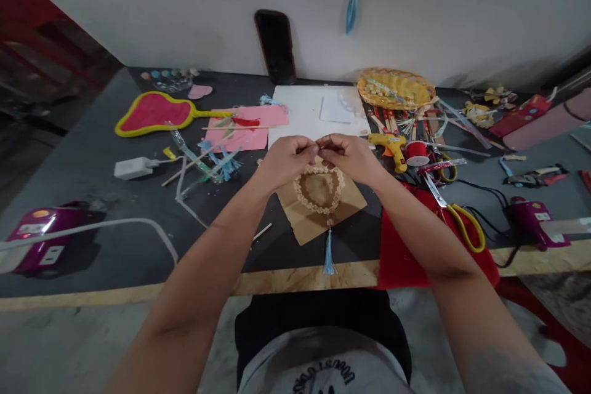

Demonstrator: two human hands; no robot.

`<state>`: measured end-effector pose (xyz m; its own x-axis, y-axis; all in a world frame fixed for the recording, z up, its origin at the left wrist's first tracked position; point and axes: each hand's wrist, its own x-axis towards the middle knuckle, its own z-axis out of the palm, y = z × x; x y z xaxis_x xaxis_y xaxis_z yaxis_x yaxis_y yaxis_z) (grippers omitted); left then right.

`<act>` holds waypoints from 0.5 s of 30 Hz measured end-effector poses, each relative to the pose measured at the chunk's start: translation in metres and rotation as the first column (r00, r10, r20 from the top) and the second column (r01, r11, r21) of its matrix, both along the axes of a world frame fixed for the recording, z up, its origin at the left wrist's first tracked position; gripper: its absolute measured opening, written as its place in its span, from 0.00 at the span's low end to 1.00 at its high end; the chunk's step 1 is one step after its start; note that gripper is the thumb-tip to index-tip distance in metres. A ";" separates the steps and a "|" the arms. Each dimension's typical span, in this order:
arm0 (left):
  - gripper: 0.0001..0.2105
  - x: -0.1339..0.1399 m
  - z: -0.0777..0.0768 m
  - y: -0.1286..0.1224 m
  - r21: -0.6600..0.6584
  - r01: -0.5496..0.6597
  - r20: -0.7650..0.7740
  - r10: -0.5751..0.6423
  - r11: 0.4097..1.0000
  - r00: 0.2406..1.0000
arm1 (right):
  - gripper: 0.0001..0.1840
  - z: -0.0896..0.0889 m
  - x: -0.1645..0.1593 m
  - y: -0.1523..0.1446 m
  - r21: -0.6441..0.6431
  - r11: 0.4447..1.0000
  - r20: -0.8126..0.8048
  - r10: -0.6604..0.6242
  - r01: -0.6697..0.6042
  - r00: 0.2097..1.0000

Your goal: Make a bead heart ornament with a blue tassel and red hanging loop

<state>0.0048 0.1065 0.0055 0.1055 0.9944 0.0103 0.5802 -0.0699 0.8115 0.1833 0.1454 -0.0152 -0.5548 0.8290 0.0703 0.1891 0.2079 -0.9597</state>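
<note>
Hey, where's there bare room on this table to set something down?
Bare dark table lies on the left, between the pink, yellow-rimmed, fan-shaped piece and purple plastic socket block. A narrow strip separates the brown paper sheet from the red cloth. It's crowded right of centre, around the oval wicker basket and yellow glue gun.

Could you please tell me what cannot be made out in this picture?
- Head view: whatever lies between the fingertips of the left hand and right hand; too small, and the hands cover it.
- Head view: the upper part of the brown paper; hidden behind the hands and the beige loop.
- Head view: the far end of the pink cylinder; cut off by the right edge.
- Head view: the shirt's full lettering; blurred.
</note>
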 end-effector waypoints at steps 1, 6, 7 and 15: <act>0.14 -0.001 -0.002 0.001 0.011 -0.014 -0.004 0.014 1.000 1.000 | 0.10 -0.001 -0.001 0.004 0.020 0.999 0.003 -0.030 0.030 1.000; 0.17 -0.010 -0.026 0.000 0.076 -0.031 -0.213 0.047 0.997 0.976 | 0.08 -0.001 0.011 0.022 0.178 0.981 0.083 -0.093 0.077 0.992; 0.17 -0.012 -0.032 0.000 0.081 0.000 -0.301 0.025 0.997 0.953 | 0.08 -0.001 0.014 0.025 0.188 0.979 0.083 -0.096 0.079 0.992; 0.14 -0.008 -0.057 -0.006 0.053 0.099 -0.554 -0.053 0.994 0.831 | 0.06 -0.001 0.023 0.029 0.068 0.993 -0.011 -0.091 0.091 0.996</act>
